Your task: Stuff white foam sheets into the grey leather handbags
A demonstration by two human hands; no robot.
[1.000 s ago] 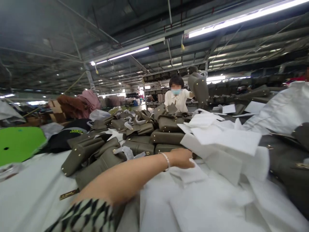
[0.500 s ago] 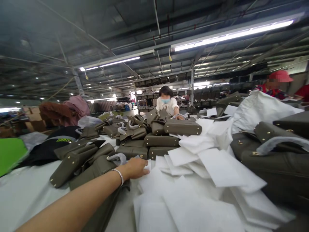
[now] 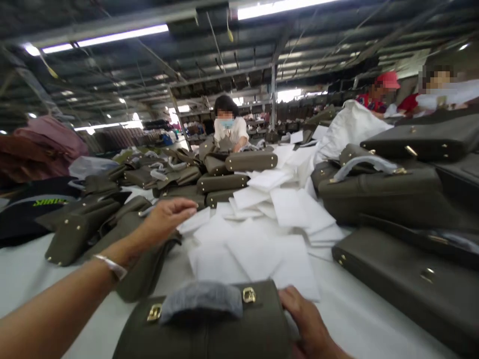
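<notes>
In front of me stands an olive-green handbag (image 3: 202,334), with gold buckles and a handle (image 3: 204,301) wrapped in translucent film. My right hand (image 3: 305,319) grips the bag's right side, its thumb near the top edge and its other fingers partly hidden. My left hand (image 3: 168,217) reaches forward on the left with fingers stretched out. It hovers by the left edge of a spread pile of white foam sheets (image 3: 239,244); whether the fingertips touch the nearest sheet (image 3: 194,220) is hard to tell.
More olive handbags lie left (image 3: 80,227) and stand stacked right (image 3: 381,194). A black item with green lettering (image 3: 37,214) lies far left. Across the white table (image 3: 337,299) a masked person (image 3: 232,127) leans over bags. Two people are at the far right, one wearing a red cap (image 3: 387,80).
My view has tipped down and turned right. The near handbag and my right hand have come into view. My left hand has drawn back from the foam sheets, its fingers now more stretched.
</notes>
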